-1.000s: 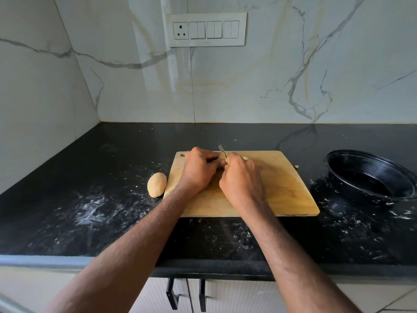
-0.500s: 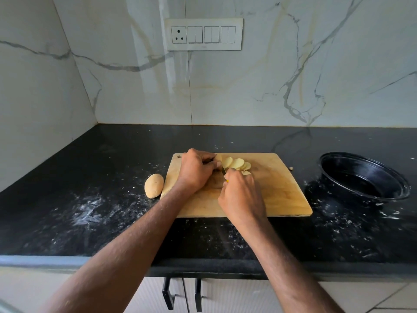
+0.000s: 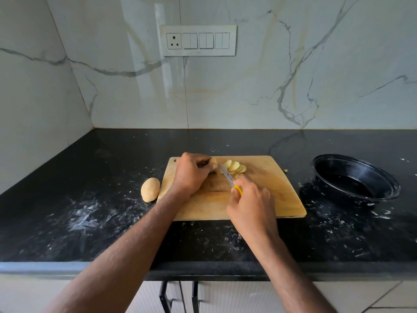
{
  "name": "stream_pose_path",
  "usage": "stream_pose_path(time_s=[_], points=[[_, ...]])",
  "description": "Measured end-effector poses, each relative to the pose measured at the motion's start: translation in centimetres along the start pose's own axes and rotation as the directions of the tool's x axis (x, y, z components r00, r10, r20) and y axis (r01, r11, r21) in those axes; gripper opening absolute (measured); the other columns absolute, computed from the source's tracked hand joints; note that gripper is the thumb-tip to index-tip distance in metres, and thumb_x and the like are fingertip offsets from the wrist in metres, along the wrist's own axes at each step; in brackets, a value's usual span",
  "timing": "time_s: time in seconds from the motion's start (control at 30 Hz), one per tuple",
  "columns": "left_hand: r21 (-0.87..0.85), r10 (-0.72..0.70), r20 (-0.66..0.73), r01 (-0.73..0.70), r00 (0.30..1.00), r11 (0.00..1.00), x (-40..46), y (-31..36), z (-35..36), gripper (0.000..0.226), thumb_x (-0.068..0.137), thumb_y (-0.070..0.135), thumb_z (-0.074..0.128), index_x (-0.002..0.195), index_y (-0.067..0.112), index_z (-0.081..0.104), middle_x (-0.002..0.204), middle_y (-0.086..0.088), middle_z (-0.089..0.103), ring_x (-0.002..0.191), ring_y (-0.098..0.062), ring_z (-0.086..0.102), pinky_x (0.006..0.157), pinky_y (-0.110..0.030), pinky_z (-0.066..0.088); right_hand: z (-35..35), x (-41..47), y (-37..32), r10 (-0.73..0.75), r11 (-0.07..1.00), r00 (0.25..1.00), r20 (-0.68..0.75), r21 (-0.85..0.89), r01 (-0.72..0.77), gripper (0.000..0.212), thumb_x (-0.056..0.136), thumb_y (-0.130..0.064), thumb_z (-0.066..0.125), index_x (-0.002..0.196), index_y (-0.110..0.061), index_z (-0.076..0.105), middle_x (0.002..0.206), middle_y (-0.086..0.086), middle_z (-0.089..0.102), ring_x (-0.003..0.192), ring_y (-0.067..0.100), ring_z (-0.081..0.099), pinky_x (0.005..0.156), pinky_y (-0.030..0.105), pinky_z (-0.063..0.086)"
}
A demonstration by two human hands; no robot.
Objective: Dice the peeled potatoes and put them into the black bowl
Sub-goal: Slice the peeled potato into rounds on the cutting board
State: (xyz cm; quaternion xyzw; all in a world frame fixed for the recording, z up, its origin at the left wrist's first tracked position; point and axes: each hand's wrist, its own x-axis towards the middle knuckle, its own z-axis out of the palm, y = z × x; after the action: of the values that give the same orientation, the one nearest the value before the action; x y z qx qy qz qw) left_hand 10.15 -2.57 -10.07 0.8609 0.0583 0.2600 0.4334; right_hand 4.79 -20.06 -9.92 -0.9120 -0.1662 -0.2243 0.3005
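Since half a second ago, the right hand (image 3: pixel 250 205) has been drawing back toward the person, so that the steel blade of the yellow-handled kitchen knife (image 3: pixel 226 177) is now showing in full where the hand was covering it before. Its fingers are curling tight around the yellow handle, and the blade is angling away to the far left, its tip lying just beside the uncut potato piece. The left hand (image 3: pixel 191 175) is staying put on the far left part of the board, its fingers (image 3: pixel 206 163) bending down and clamping on the remaining pale chunk of peeled potato (image 3: pixel 214 160), most of which is hiding under them. Just right of the blade, thin round pale yellow potato slices (image 3: pixel 234 167) are lying in an overlapping fan on the rectangular light wooden cutting board (image 3: pixel 275 190). A whole oval peeled potato (image 3: pixel 150 190) is resting on the black speckled stone surface (image 3: pixel 90 211), touching or nearly touching the board's left edge. Well apart to the right, the round black bowl (image 3: pixel 392 188) is sitting on the same surface, holding no potato that can be made out. A white switch panel (image 3: pixel 198 40) is sitting on the marble-patterned wall behind.
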Motion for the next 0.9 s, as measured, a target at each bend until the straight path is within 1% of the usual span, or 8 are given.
stream_pose_path(time_s=[0.1, 0.17, 0.33, 0.5, 0.6, 0.73, 0.83, 0.9], points=[[0.003, -0.001, 0.004, 0.001, 1.000, 1.000, 0.0, 0.1, -0.1, 0.025, 0.085, 0.023, 0.080, 0.109, 0.016, 0.079, 0.095, 0.009, 0.077, 0.083, -0.001, 0.070, 0.075, -0.016, 0.058, 0.6, 0.6, -0.6, -0.035, 0.999, 0.998, -0.057, 0.017, 0.036, 0.010, 0.095, -0.017, 0.058, 0.105, -0.017, 0.060, 0.073, 0.001, 0.067, 0.059, 0.020, 0.057, 0.052, 0.029, 0.039], [0.003, -0.009, 0.007, 0.009, 1.000, 1.000, -0.1, 0.3, -0.1, 0.025, 0.085, 0.023, 0.080, 0.109, 0.017, 0.078, 0.092, 0.012, 0.076, 0.082, -0.001, 0.069, 0.072, -0.013, 0.056, 1.1, 1.0, -0.9, -0.048, 0.998, 0.995, -0.084, 0.029, 0.050, 0.013, 0.094, -0.015, 0.059, 0.107, -0.016, 0.059, 0.073, 0.005, 0.069, 0.062, 0.025, 0.063, 0.049, 0.031, 0.042], [-0.022, 0.007, -0.015, -0.007, 1.000, 1.000, -0.2, 0.5, -0.2, 0.018, 0.082, 0.018, 0.083, 0.100, 0.018, 0.081, 0.072, 0.028, 0.065, 0.072, 0.007, 0.066, 0.065, -0.007, 0.051, 1.9, 0.9, -1.2, -0.053, 0.998, 0.994, -0.092, 0.015, 0.055, 0.012, 0.095, -0.015, 0.060, 0.106, -0.012, 0.059, 0.067, 0.005, 0.064, 0.054, 0.022, 0.056, 0.043, 0.018, 0.023], [-0.017, 0.012, -0.004, -0.012, 1.000, 1.000, -0.1, 0.5, -0.2, 0.013, 0.082, 0.020, 0.083, 0.095, 0.020, 0.081, 0.070, 0.025, 0.066, 0.076, -0.003, 0.069, 0.067, -0.017, 0.055, 2.0, 0.8, -1.2, -0.066, 0.998, 0.995, -0.074, -0.008, 0.066, 0.014, 0.096, -0.018, 0.058, 0.109, -0.013, 0.059, 0.072, 0.005, 0.067, 0.060, 0.023, 0.063, 0.044, 0.028, 0.039], [-0.018, 0.014, 0.005, -0.014, 1.000, 1.000, -0.1, 0.4, -0.1, 0.008, 0.083, 0.021, 0.082, 0.091, 0.022, 0.082, 0.074, 0.018, 0.072, 0.072, -0.001, 0.067, 0.061, -0.017, 0.051, 1.9, 0.7, -1.2, -0.058, 0.998, 0.997, -0.047, -0.012, 0.057, 0.014, 0.098, -0.020, 0.056, 0.111, -0.015, 0.057, 0.075, 0.005, 0.067, 0.063, 0.023, 0.063, 0.045, 0.031, 0.046], [-0.015, 0.026, 0.007, -0.026, 1.000, 1.000, -0.1, 0.3, -0.1, 0.008, 0.084, 0.020, 0.081, 0.092, 0.022, 0.082, 0.077, 0.019, 0.073, 0.072, 0.003, 0.066, 0.062, -0.012, 0.048, 1.8, 0.7, -1.3, -0.053, 0.998, 0.996, -0.065, -0.019, 0.052, 0.010, 0.096, -0.017, 0.060, 0.105, -0.014, 0.058, 0.070, 0.003, 0.065, 0.058, 0.020, 0.057, 0.042, 0.017, 0.024], [0.006, 0.030, 0.009, -0.030, 1.000, 1.000, 0.0, 0.4, 0.0, 0.009, 0.087, 0.015, 0.077, 0.092, 0.019, 0.082, 0.073, 0.023, 0.069, 0.068, 0.008, 0.063, 0.060, -0.007, 0.044, 1.8, 0.8, -1.3, -0.056, 0.998, 0.997, -0.058, -0.024, 0.054, 0.011, 0.096, -0.017, 0.059, 0.107, -0.014, 0.059, 0.071, 0.004, 0.066, 0.060, 0.021, 0.058, 0.046, 0.023, 0.030], [0.018, 0.029, 0.010, -0.029, 1.000, 0.999, 0.0, 0.5, 0.0, 0.009, 0.088, 0.013, 0.076, 0.092, 0.018, 0.082, 0.071, 0.025, 0.068, 0.070, 0.006, 0.064, 0.063, -0.008, 0.047, 1.8, 0.8, -1.2, -0.056, 0.998, 0.997, -0.056, -0.027, 0.054, 0.011, 0.097, -0.018, 0.059, 0.107, -0.014, 0.059, 0.072, 0.003, 0.066, 0.058, 0.018, 0.051, 0.047, 0.023, 0.030]])
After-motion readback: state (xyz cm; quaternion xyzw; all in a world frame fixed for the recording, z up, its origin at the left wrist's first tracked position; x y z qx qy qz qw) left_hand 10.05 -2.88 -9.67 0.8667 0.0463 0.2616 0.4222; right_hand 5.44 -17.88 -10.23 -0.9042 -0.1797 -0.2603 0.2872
